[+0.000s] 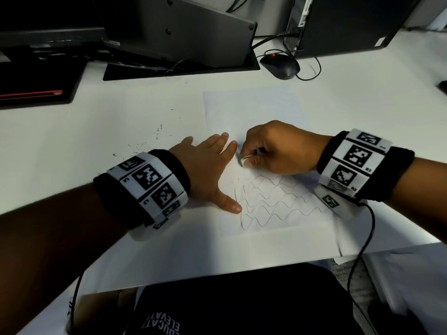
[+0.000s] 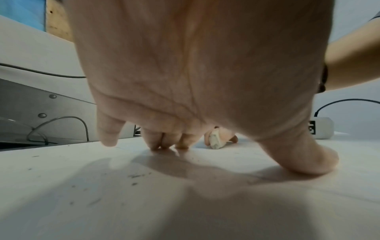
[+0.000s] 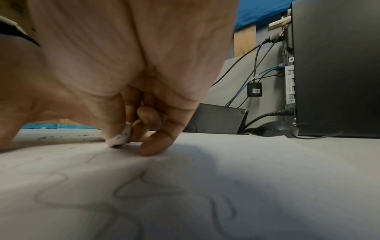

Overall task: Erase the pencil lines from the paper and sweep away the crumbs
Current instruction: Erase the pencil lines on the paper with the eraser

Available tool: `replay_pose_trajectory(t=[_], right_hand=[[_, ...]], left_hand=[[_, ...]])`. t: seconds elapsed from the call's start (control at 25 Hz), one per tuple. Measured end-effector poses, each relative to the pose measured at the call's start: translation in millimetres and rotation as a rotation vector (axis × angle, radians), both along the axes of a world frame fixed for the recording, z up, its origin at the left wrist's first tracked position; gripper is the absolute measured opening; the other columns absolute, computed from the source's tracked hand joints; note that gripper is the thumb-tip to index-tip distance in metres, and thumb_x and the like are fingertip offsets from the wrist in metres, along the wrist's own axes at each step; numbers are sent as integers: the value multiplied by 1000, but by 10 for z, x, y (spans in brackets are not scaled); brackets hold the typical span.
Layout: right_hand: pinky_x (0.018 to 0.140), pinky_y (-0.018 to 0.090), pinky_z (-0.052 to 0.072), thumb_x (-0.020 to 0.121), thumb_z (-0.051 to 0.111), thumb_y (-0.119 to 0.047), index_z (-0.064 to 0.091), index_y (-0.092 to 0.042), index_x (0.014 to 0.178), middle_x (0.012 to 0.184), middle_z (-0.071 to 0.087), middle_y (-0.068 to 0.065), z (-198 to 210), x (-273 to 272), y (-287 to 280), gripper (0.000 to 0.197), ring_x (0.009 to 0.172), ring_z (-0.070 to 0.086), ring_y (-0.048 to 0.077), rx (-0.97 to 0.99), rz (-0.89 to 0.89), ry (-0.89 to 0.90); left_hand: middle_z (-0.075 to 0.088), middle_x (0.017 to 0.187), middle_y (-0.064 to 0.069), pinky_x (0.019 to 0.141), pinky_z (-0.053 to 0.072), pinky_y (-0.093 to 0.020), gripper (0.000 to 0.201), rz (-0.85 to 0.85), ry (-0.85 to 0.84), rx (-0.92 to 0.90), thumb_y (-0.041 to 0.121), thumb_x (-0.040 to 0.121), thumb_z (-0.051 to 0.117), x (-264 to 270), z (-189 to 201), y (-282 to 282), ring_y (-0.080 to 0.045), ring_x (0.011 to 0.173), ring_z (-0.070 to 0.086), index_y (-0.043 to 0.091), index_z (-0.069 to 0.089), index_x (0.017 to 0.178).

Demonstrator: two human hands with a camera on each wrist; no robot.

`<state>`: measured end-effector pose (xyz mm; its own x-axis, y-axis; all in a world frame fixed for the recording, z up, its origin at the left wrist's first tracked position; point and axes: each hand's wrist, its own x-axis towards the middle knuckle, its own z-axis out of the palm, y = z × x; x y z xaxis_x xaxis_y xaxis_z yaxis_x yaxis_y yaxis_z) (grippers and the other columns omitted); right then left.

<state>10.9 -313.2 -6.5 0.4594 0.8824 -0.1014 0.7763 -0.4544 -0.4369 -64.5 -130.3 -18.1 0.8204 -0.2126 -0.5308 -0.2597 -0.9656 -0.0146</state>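
A white sheet of paper (image 1: 254, 110) lies on the white desk, with wavy pencil lines (image 1: 275, 204) across its near half. My right hand (image 1: 273, 151) pinches a small white eraser (image 1: 243, 160) and presses it onto the paper near the sheet's left side. The eraser (image 3: 120, 138) shows grey smudges in the right wrist view. My left hand (image 1: 208, 160) lies flat, fingers spread, holding down the paper's left edge; its thumb touches the start of the lines. The eraser (image 2: 216, 141) also shows beyond my left fingers (image 2: 164, 139). Dark eraser crumbs (image 1: 145, 141) lie scattered on the desk left of the paper.
A black mouse (image 1: 280, 65) with its cable sits behind the paper. A monitor stand (image 1: 181, 66) and a dark computer case (image 1: 350, 22) stand at the back. A black device with a red stripe (image 1: 33, 93) is at far left. The desk's front edge (image 1: 217, 276) runs close below.
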Motion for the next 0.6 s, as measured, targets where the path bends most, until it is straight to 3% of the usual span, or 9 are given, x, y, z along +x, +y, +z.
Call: replay_pose_trajectory(t=[0.12, 0.24, 0.36, 0.6], right_hand=[[68, 13, 41, 85, 71, -21, 74, -21, 91, 87, 61, -16, -29, -12, -7, 7, 73, 55, -6, -4, 3, 6], [71, 27, 51, 84, 69, -17, 74, -16, 89, 93, 66, -8, -1, -72, 8, 8, 79, 61, 9, -7, 40, -31], [71, 25, 49, 84, 65, -17, 72, -16, 89, 94, 68, -6, -12, -198, 12, 9, 80, 61, 11, -62, 149, -23], [69, 28, 51, 81, 65, -18, 73, -19, 90, 86, 67, -6, 13, -83, -47, 12, 74, 61, 11, -61, -9, -59]], left_hand=[[-15, 165, 3, 123, 6, -50, 130, 1, -25, -120, 95, 58, 44, 59, -15, -35, -12, 152, -9, 25, -1, 158], [-17, 165, 5, 123, 7, -49, 129, -13, 1, -154, 98, 51, 37, 78, -87, -35, -12, 152, -12, 35, 1, 158], [-20, 164, 3, 123, 8, -48, 117, -26, 1, -119, 96, 59, 42, 63, -82, -49, -12, 151, -14, 38, 11, 156], [-22, 164, 2, 123, 7, -48, 130, -16, -6, -84, 95, 60, 44, 68, -71, -64, -13, 152, -14, 28, -12, 157]])
